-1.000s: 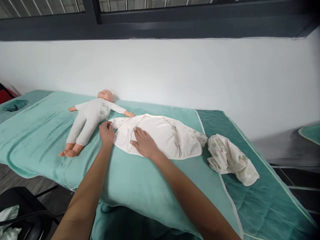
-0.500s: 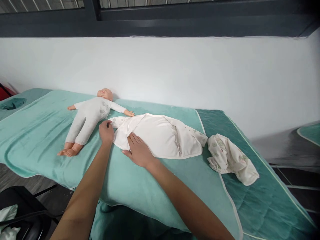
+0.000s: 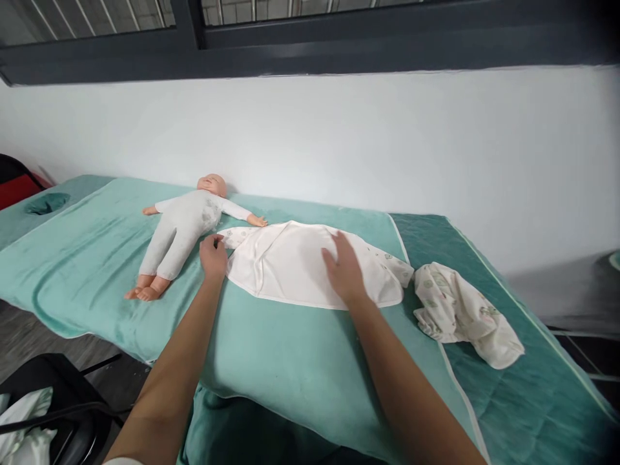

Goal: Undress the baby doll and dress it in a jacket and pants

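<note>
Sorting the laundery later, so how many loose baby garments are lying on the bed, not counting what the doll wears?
2. The white garment lies spread flat mid-bed under both hands; the crumpled printed garment sits to its right. Nothing shows whether more are hidden.

Cream garment (image 3: 290,265) (small green print) on teal blanket (image 3: 271,349).

I can read no words, labels, brands or numbers anywhere here. The small greenish marks on the cream cotton baby garment (image 3: 290,265) under my hands and on the crumpled cream printed cloth (image 3: 465,313) beside it are pictures, not letters.
</note>
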Available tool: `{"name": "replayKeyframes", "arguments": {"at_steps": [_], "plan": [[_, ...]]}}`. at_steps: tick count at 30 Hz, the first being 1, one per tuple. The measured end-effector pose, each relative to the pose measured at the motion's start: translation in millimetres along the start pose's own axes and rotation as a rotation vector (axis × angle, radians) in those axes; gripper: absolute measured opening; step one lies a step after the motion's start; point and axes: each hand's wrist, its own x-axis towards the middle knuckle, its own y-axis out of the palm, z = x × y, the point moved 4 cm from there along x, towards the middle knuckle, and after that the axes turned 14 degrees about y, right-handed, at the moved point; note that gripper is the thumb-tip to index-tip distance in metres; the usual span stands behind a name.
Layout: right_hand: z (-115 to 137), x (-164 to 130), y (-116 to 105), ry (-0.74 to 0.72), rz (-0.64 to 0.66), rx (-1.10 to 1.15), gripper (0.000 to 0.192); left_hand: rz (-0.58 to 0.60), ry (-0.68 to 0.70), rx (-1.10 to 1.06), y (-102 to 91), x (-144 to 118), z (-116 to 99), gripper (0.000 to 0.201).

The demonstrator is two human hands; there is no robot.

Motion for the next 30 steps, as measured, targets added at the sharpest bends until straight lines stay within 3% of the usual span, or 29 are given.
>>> {"name": "replayKeyframes", "arguments": {"at_steps": [3,6,9,13,15,18,21,23,27,30], "plan": [[-38,5,-8,0.068,-0.009,-0.277,0.063,0.051,0.119,0.072,-2.8,-6,-14,0.028],[-43,1,-5,0.053,0.042,-0.378,0.065,0.246,0.375,0.158,-5.9,-22,-39,0.03],[-9,8,5,-0.028,0.026,-0.31,0.066,0.395,0.575,0.195,-23.7,-36,-59,0.037],[74,38,48,-0.079,0.181,-0.036,0.066,0.354,0.604,0.28,-74.1,-18,-51,0.041],[121,56,82,-0.119,0.304,0.091,0.067,0.295,0.527,0.305,-99.3,6,-28,0.042],[179,87,138,-0.075,0.433,0.159,0.071,0.222,0.279,0.288,-124.2,47,27,0.054],[225,118,187,-0.059,0.483,0.131,0.08,0.295,-0.015,0.177,-126.8,76,80,0.061],[249,135,215,-0.042,0.558,0.086,0.085,0.382,-0.164,0.051,-120.7,89,102,0.064],[287,162,251,0.013,0.615,0.049,0.082,0.541,-0.442,-0.339,-104.4,101,116,0.065],[306,173,258,-0.002,0.607,0.064,0.078,0.547,-0.52,-0.494,-100.7,106,107,0.06]]}}
